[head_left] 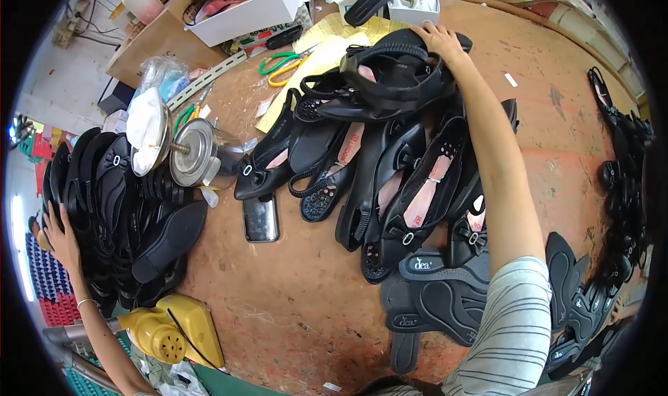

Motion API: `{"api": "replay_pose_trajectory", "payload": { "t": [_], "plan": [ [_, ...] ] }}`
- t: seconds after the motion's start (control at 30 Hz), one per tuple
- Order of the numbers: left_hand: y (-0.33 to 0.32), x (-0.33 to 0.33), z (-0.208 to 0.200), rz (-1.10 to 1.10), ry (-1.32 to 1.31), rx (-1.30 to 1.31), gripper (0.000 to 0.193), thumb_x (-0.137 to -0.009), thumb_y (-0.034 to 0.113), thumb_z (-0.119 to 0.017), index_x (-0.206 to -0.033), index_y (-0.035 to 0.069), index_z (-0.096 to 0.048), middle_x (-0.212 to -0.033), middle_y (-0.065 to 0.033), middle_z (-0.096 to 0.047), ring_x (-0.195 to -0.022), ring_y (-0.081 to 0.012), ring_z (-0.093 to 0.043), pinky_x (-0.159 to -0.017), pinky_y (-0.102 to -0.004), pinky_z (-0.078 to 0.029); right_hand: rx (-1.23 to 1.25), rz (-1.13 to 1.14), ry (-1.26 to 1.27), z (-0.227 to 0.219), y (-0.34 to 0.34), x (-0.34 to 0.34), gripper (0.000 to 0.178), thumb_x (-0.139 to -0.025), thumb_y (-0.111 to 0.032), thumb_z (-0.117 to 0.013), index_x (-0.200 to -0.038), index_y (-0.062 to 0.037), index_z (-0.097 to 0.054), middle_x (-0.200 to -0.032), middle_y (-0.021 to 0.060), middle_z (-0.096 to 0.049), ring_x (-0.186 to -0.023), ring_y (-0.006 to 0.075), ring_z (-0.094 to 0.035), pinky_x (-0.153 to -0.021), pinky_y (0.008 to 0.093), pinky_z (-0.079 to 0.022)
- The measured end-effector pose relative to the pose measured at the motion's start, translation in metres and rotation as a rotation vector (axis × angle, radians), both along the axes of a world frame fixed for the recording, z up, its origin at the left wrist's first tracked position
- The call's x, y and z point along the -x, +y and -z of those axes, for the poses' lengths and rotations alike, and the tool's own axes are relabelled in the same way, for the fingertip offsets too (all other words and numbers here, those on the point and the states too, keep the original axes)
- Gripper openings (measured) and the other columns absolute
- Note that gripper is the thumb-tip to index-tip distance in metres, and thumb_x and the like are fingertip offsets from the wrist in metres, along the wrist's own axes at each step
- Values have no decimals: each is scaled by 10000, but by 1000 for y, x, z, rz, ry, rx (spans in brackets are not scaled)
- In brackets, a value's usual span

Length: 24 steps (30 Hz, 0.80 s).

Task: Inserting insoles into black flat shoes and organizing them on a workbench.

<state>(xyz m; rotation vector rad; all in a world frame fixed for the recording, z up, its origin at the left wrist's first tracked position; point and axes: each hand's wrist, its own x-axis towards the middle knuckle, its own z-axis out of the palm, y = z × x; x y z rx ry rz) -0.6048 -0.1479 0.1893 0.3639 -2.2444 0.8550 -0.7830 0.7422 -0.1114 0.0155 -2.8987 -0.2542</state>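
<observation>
Head view looks down on a worn, reddish-brown round wooden table (306, 292) in a cluttered workshop, with a white cardboard box (250, 10) of pale soles at its far edge, green- and yellow-handled scissors (287, 63) on yellowish paper, a dark phone (261, 219) lying flat, and a yellow power tool (170, 330) at the near left edge. A metal spindle with round discs (188, 149) stands at the left. The right hand (440, 40) reaches far across, palm down with fingers spread, resting on the top of a pile of black strappy flat shoes (390, 152) in the table's middle. The left hand (59, 236), fingers open, presses against a standing stack of black shoe soles (118, 201) at the left rim. Loose black insoles (438, 292) lie just beside the striped right sleeve.
</observation>
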Motion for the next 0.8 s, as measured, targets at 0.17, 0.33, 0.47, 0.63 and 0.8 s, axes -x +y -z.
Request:
{"api": "replay_pose_trajectory", "payload": {
  "t": [0.17,0.33,0.47,0.63,0.8],
  "plan": [
    [77,5,22,204,35,225,516,-1008,394,-444,-1468,160,-419,-1487,-168,-423,-1380,-390,-368,-1137,-529,-256,29,33,38,-1,28,2,824,-714,-168,-794,-1431,-295,-407,-1335,110,-539,-1187,329,-579,-937,436,-515],
    [357,-31,83,986,-489,-699,600,-827,56,-682,-1389,0,-480,-1410,-188,-505,-1311,-305,-481,-1114,-378,-337,1,-102,17,-62,10,-41,685,-673,-57,-759,-1309,-169,-534,-994,165,-687,-970,354,-663,-844,426,-540],
    [487,17,172,1339,-648,-913,753,-814,355,-759,-1428,45,-453,-1435,-188,-482,-1320,-288,-468,-1093,-387,-358,3,-66,4,-80,15,-87,461,-799,-83,-559,-1241,-195,-625,-963,212,-702,-907,373,-691,-806,450,-559],
    [515,40,183,1236,-1200,-1461,639,-784,366,-782,-1314,68,-586,-1275,-119,-587,-1207,-239,-516,-1051,-345,-370,123,-64,23,-98,14,-205,434,-766,-80,-540,-1181,-125,-656,-861,248,-693,-832,405,-686,-780,485,-548],
    [507,-66,154,1236,-1019,-1030,827,-588,333,-888,-1317,85,-588,-1298,-129,-577,-1306,-331,-398,-1117,-435,-301,233,69,233,-134,12,-301,379,-769,-103,-547,-1130,-120,-665,-783,220,-677,-762,397,-675,-705,490,-547]
  ]
}}
